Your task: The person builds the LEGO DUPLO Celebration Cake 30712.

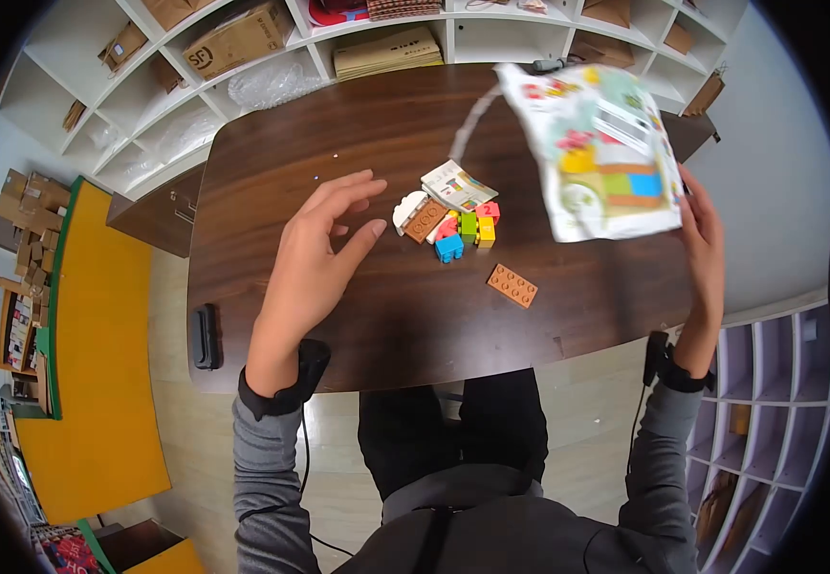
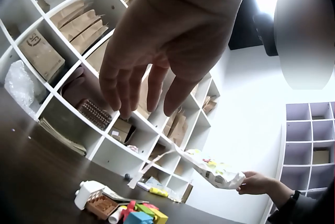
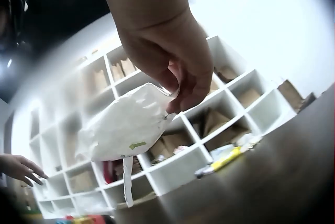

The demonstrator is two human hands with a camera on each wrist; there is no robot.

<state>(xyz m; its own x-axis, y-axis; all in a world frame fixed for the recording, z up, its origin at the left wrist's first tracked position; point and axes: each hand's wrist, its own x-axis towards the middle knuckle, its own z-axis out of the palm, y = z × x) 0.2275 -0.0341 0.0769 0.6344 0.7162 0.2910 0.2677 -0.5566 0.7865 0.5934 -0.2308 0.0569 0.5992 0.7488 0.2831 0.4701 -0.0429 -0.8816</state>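
Observation:
The right hand [image 1: 704, 234] pinches the edge of a white printed bag [image 1: 592, 153], held up over the table's right side; a torn strip dangles from it. In the right wrist view the fingertips grip the bag's [image 3: 125, 124] edge. The left hand [image 1: 315, 258] hovers left of a small pile, fingers apart, holding nothing. In that pile lie a brown brick [image 1: 425, 221], a white piece [image 1: 407, 209], a blue brick [image 1: 449, 249], a green brick [image 1: 469, 227], a yellow brick [image 1: 486, 231], a red brick [image 1: 489, 210] and a folded leaflet [image 1: 458, 186]. An orange-brown brick [image 1: 512, 285] lies apart.
A black case [image 1: 205, 336] sits at the table's [image 1: 386, 335] left edge. White shelves [image 1: 501, 40] with boxes and paper stand behind the table. Another plastic packet [image 2: 159, 191] lies at the back, partly hidden by the bag in the head view.

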